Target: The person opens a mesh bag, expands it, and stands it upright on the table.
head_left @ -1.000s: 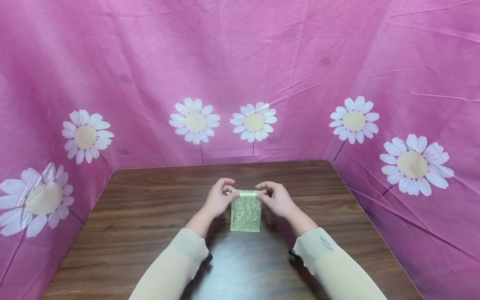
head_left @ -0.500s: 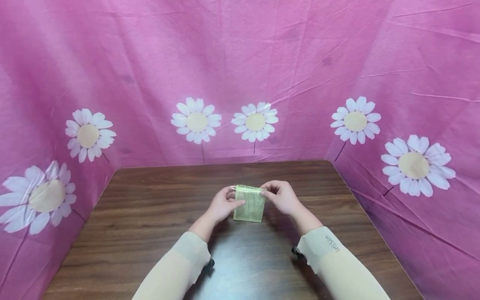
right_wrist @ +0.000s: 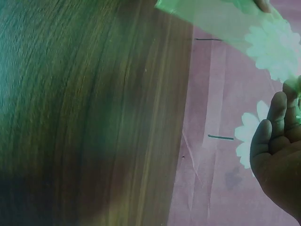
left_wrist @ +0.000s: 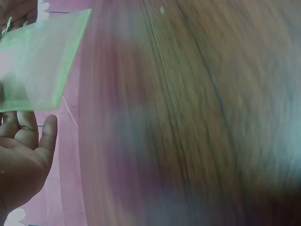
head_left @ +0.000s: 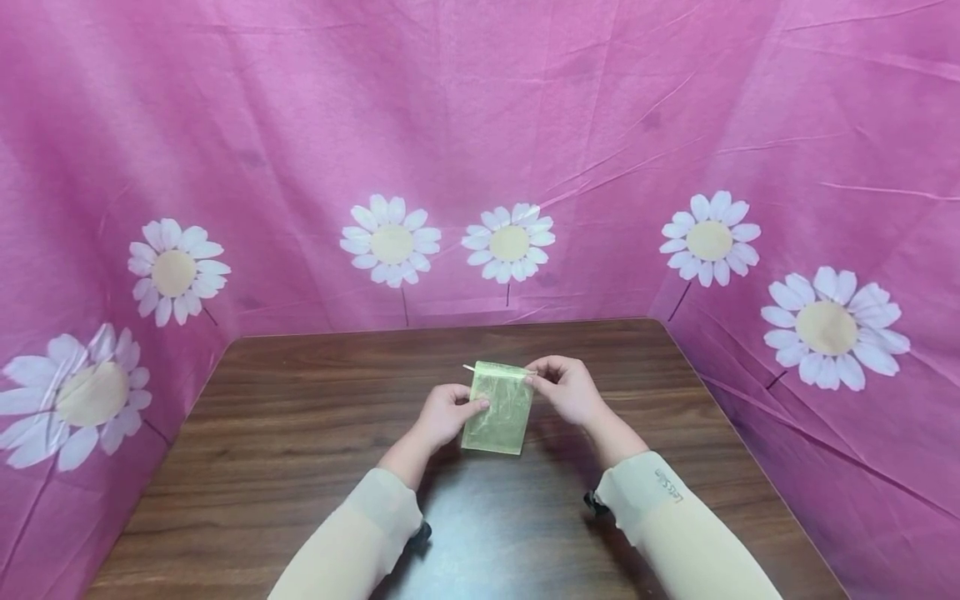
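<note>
A small, sheer light-green pouch (head_left: 497, 412) is held up over the table in the head view, slightly tilted. My left hand (head_left: 450, 410) pinches its left side, the thumb lying on the near face and the other fingers behind it. With thumb and fingers, my right hand (head_left: 566, 390) pinches its top right corner. A thin whitish end, perhaps a drawstring (head_left: 468, 367), sticks out at the top left corner. In the left wrist view the see-through pouch (left_wrist: 44, 61) shows a brighter green edge. The right wrist view has part of the pouch (right_wrist: 216, 19) above the hand (right_wrist: 280, 146).
The dark wood-grain table (head_left: 300, 417) lies under both arms. A pink cloth (head_left: 480, 125) printed with white daisies hangs around its back and sides. Small black devices (head_left: 596, 504) sit at the cuffs.
My left hand has slid from the pouch's top left corner down to its left side. The right hand stays at the top right corner. The pouch has risen slightly and tilted.
</note>
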